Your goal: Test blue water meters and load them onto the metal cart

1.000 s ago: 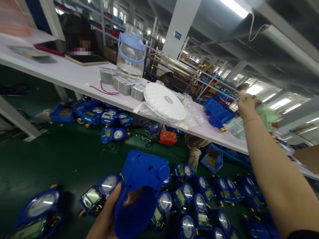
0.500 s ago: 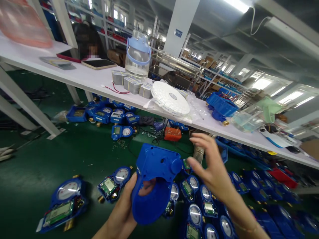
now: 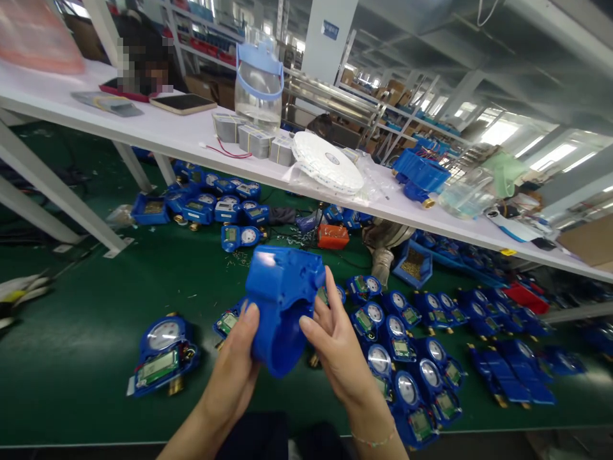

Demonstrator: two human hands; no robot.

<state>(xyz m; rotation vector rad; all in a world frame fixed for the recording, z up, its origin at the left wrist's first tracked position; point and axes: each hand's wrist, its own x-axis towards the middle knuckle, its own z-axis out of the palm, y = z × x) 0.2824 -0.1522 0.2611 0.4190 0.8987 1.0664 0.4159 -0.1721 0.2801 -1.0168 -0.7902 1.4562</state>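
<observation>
Between my hands is a blue plastic meter housing point(image 3: 275, 281), tilted, with a round opening facing down toward me and a knob-like stub on its right. My left hand point(image 3: 234, 361) grips its left side, thumb on the outer wall. My right hand point(image 3: 342, 351) holds the right side, fingers behind the stub and thumb at the opening's edge. Below and left of them a water meter point(image 3: 165, 351) with a dial and bare circuit board lies on the green bench. Another meter point(image 3: 227, 319) is partly hidden behind my left hand.
Several open meters point(image 3: 407, 386) stand in rows at right on the green surface point(image 3: 86, 383). A raised white shelf point(image 3: 182, 137) crosses ahead, bearing a water bottle point(image 3: 258, 89) and a white reel point(image 3: 328, 160). Beneath it are an orange box point(image 3: 332, 236) and a blue bin point(image 3: 414, 262).
My right hand has come in from the right and taken hold of the housing. The housing has turned and tilted in my left hand. The view has shifted downward.
</observation>
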